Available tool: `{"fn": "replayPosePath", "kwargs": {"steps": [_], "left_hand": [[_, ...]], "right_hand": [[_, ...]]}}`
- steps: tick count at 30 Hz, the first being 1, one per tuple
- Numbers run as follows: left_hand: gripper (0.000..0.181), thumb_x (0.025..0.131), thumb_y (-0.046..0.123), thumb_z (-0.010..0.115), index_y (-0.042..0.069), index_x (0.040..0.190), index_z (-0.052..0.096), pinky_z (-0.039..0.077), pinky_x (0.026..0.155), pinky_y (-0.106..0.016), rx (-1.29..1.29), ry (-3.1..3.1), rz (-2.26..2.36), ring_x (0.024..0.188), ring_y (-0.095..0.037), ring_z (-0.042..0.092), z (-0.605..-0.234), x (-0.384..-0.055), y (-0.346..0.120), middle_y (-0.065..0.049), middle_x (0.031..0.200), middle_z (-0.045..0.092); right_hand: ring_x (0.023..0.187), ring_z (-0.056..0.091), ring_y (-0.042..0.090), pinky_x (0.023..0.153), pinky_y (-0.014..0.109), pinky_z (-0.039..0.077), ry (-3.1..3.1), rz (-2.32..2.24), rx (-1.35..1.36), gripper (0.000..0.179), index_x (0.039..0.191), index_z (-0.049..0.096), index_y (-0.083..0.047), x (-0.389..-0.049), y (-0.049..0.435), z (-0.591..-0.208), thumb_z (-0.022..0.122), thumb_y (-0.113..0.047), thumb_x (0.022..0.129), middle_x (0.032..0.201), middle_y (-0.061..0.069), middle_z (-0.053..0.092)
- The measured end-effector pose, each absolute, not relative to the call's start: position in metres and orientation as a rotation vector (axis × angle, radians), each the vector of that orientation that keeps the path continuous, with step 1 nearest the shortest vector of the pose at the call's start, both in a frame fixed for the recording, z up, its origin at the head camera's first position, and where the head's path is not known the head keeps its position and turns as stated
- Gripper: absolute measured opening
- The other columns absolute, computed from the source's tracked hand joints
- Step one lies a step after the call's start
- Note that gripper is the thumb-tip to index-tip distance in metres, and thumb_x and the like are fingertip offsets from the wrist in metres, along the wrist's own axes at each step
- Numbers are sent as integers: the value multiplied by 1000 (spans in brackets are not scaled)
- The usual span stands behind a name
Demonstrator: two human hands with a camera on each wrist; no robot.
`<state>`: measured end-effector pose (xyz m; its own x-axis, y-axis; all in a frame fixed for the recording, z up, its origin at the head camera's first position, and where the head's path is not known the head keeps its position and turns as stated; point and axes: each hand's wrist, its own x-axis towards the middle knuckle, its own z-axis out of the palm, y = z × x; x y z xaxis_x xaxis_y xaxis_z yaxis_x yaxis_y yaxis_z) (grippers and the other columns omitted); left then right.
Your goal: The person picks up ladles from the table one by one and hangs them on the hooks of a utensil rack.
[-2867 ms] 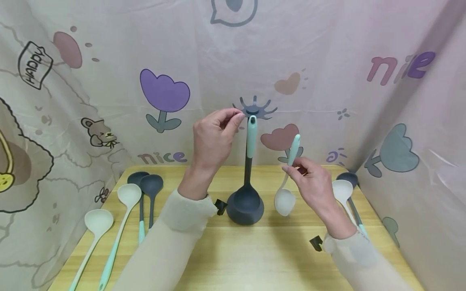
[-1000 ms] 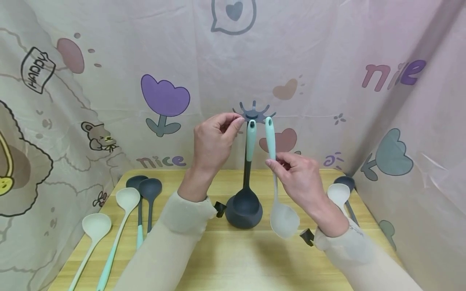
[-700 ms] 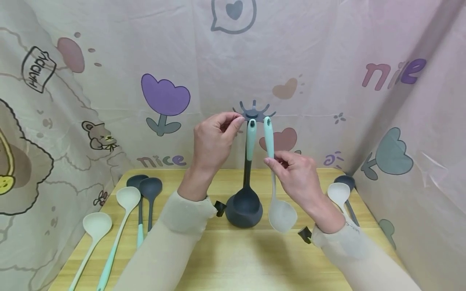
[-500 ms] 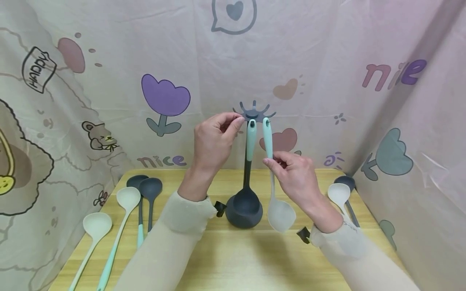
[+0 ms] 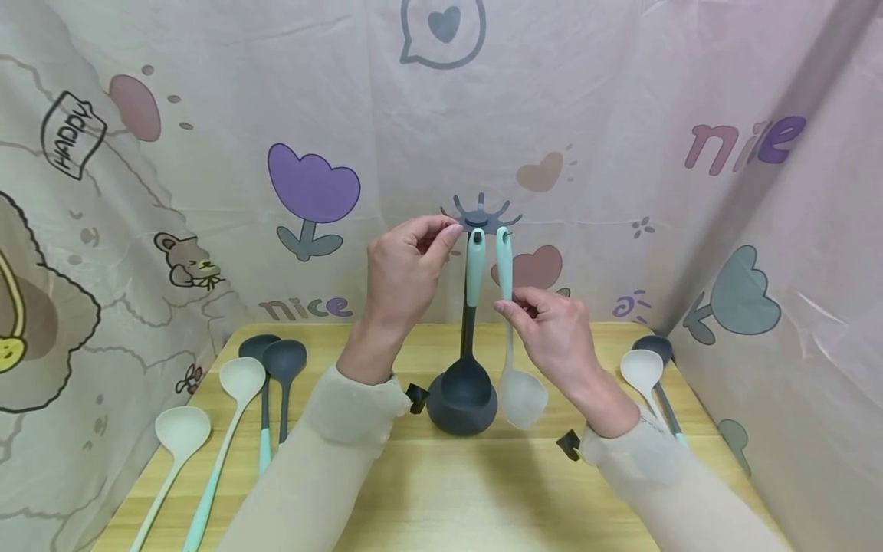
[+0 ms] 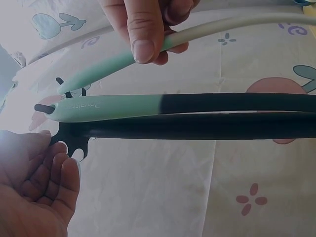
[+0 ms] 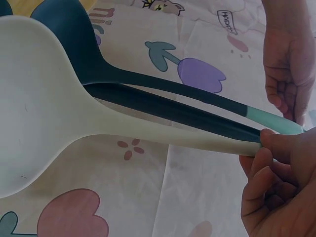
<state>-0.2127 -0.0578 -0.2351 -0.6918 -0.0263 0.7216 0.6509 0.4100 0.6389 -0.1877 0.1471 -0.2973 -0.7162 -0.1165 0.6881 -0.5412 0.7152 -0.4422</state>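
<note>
A dark utensil stand [image 5: 477,219] with splayed hooks rises from a round base [image 5: 461,420]. My left hand [image 5: 405,264] pinches one of its hooks at the left. From a front hook hangs a dark ladle [image 5: 467,383], the hook tip showing through the hole in its mint handle. My right hand [image 5: 555,326] pinches a white ladle [image 5: 523,399] low on its mint grip, bowl down, just right of the dark one. Its handle hole is level with a hook tip; whether the hook passes through, I cannot tell. The right wrist view shows the white bowl [image 7: 29,108] up close.
On the table's left lie two white ladles [image 5: 182,429] [image 5: 241,379] and two dark spoon-like utensils [image 5: 284,356] [image 5: 258,345]. A white one [image 5: 641,369] and a dark one [image 5: 652,347] lie at the right edge. Printed cloth [image 5: 414,138] encloses the back and sides.
My right hand has brought the white ladle leftward and its handle end up to the stand, then slightly further left and down. The left hand stays on the hook.
</note>
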Motion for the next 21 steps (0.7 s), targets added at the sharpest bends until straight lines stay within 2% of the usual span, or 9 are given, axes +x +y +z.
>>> {"fn": "replayPosePath", "kwargs": {"steps": [14,21], "left_hand": [[20,100,21,75,5,110,80,59,71,-29,-526,-2011,-1332,77,-15,69,-235,-212,-57,-7,91,77],[20,100,22,74,5,110,80,59,71,-29,-526,-2012,-1323,77,-15,69,-235,-212,-57,-6,90,76]], "right_hand": [[56,54,11,53,25,42,-2224,861,505,10,88,81,-10,-199,144,-302,84,-18,92,65,-1,67],[57,59,12,52,28,45,-2240,903,497,10,92,82,-10,-200,142,-302,84,-19,93,69,1,71]]}}
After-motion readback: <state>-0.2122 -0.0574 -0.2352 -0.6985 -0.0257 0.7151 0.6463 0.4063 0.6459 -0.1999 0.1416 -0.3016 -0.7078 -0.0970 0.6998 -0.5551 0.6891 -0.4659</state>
